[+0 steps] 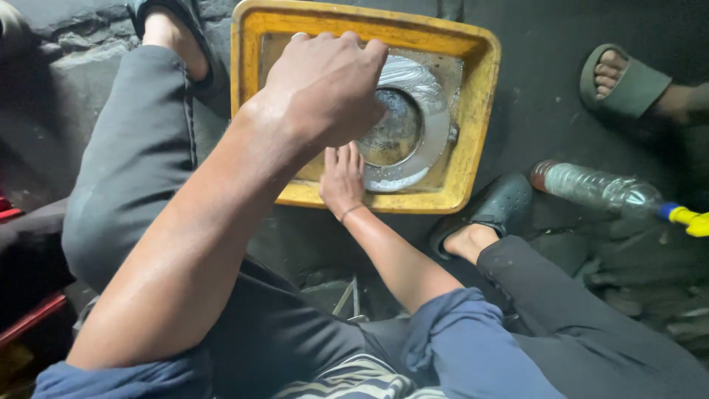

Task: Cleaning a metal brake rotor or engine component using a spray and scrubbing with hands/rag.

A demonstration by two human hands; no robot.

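A yellow plastic tray [473,111] with shallow liquid sits on the dark floor between my feet. In it lies a round shiny metal part [425,111] with a sunken dark centre. My left hand [325,89] is above the part's left side with the fingers curled shut over its rim; what lies under the palm is hidden. My right hand [342,181] reaches over the tray's near rim, and its fingers lie on the part's near left edge and hold it down. Both forearms are bare, with blue sleeves pushed up.
A plastic bottle [598,188] with a yellow nozzle lies on the floor at the right. Another person's foot in a green sandal [628,85] is at the upper right. My feet in dark clogs [495,207] flank the tray. Red objects [29,318] are at the left edge.
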